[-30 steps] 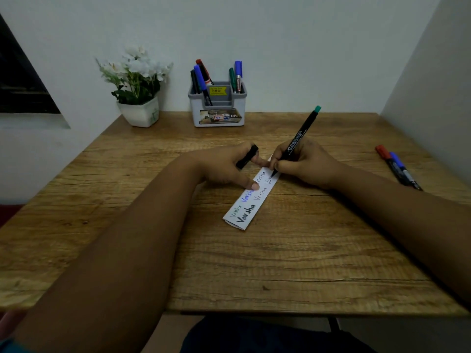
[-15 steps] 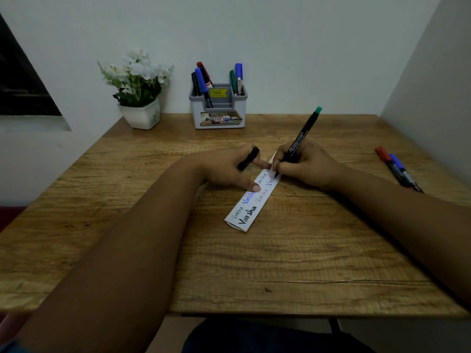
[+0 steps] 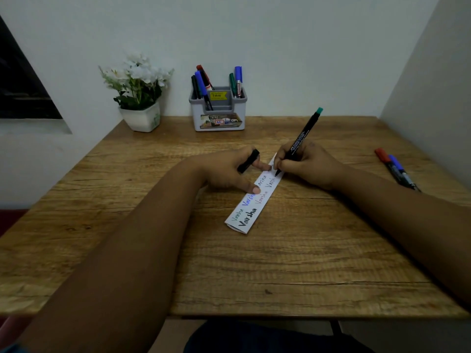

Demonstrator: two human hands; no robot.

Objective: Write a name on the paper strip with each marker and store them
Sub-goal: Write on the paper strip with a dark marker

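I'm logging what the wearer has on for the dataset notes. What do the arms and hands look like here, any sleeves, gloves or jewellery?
Both forearms are bare up to the frame edge. No gloves, watch, bracelet or rings show on the left hand or the right hand. A sliver of blue-grey fabric sits at the bottom left corner, possibly a sleeve.

**Dim room, soft light**

The scene is dimly lit by soft light from above. Soft shadows are cast under the forearms onto the table (image 3: 305, 263). No glare is seen. Straight lines are bent near the edges by the wide lens. The near forearms look a bit blurred; the middle is sharper.
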